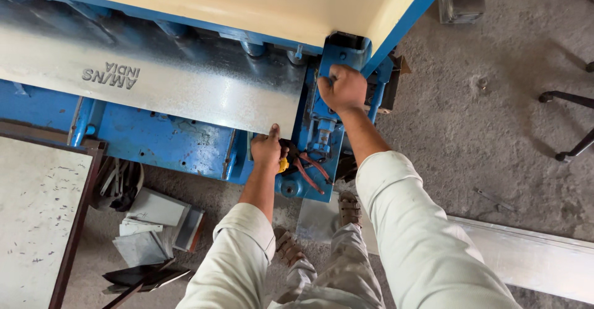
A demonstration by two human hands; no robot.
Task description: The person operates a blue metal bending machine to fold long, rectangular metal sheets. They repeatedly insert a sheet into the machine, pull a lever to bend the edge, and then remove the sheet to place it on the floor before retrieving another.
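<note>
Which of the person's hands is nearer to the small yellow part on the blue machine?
Left. The left hand rests right beside the yellow part, touching or nearly so. The right hand is higher up, closed on the blue machine frame, well apart from it.

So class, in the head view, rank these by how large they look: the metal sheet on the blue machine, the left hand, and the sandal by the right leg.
1. Metal sheet, by far the largest.
2. Left hand.
3. Sandal, partly hidden and farther from the camera, so this last placing is unsure.
</note>
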